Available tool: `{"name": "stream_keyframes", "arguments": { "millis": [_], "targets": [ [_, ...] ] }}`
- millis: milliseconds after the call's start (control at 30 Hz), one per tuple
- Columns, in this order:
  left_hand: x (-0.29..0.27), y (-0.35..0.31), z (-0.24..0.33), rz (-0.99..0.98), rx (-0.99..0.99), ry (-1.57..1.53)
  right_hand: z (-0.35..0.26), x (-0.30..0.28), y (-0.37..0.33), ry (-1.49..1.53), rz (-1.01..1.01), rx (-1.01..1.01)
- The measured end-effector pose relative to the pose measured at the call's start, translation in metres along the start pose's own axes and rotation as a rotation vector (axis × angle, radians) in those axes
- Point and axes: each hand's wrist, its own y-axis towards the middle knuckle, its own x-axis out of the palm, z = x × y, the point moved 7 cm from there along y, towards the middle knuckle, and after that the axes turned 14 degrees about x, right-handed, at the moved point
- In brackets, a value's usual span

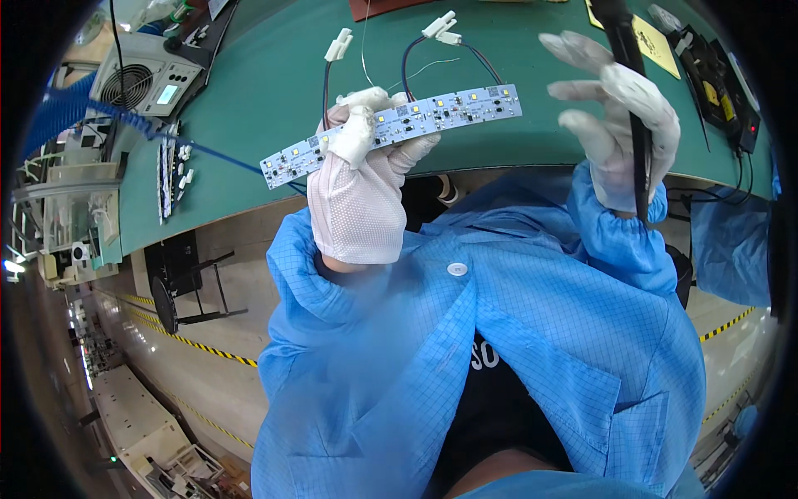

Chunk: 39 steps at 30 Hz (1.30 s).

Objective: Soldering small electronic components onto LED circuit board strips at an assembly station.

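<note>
My left hand (359, 166), in a white glove, is closed round a long, narrow white LED circuit board (453, 111), gripping it near its middle and tilting it up to the right. Dark leads rise behind the board to white plug connectors (338, 45), with another pair of connectors (440, 27) further right. A thin silvery wire (364, 46) stands up beyond the left fingers. Right of the board, my gloved right hand (619, 116) holds a black rod-shaped tool (639, 158) in the crook of its thumb side, with the other fingers spread. The tool's exact kind is unclear.
The green-topped bench (515, 58) carries a grey unit with a fan and display (150, 83) at left. Several narrow boards (169, 179) lie near it. A blue coiled hose (108, 112) crosses the left side. At right sits a black device with a red light (719, 91).
</note>
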Motion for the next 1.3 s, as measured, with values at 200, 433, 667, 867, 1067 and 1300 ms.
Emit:
{"name": "stream_keyframes", "arguments": {
  "millis": [200,433,667,867,1067,1300],
  "targets": [
    [0.011,-0.003,-0.005,-0.043,-0.093,-0.027,-0.018,0.025,0.002,0.18,-0.028,-0.005],
    [0.016,0.002,-0.003,-0.327,-0.039,-0.046,0.01,0.03,-0.002,0.263,-0.046,0.125],
    [-0.019,0.015,0.046,-0.263,0.49,0.619,0.021,0.019,-0.004,0.392,0.044,0.237],
    [-0.012,0.012,0.057,-0.297,0.695,0.675,0.023,0.023,-0.005,0.272,0.058,0.253],
    [0.005,0.006,0.057,-0.361,0.695,0.819,0.019,0.022,-0.001,0.014,0.148,0.171],
    [0.002,0.008,0.053,-0.385,0.692,0.759,0.023,0.02,-0.006,0.071,0.281,0.17]
  ]
}}
